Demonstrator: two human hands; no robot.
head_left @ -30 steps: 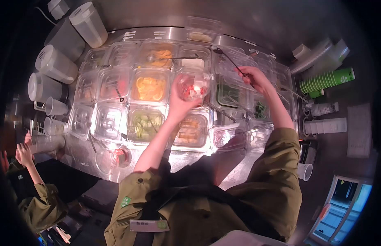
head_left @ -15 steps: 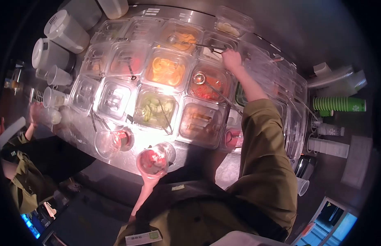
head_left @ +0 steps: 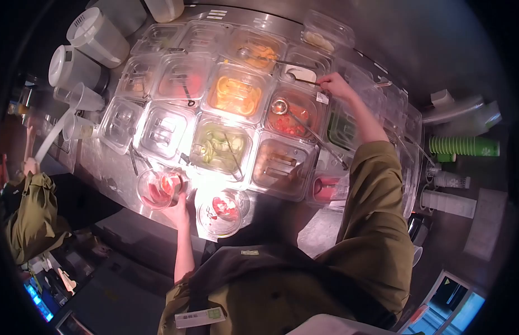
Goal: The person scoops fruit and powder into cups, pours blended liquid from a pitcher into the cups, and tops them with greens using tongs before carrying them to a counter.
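My left hand is wrapped round the lower side of a clear cup with red contents, at the front edge of the metal counter. Just right of it stands a second clear cup holding red and white pieces. My right hand grips the handle of a dark spoon, whose bowl end lies over a clear container of white contents. Nearest below that is a container of red cubes with a ladle in it.
Containers of orange slices, green slices and other foods fill the counter. White pitchers stand at the back left. Stacked green cups lie at right. A co-worker's sleeve is at far left.
My left hand has let go of the right-hand cup and moved left to the other one. My right hand and spoon are slightly lower. The co-worker's hands have moved.
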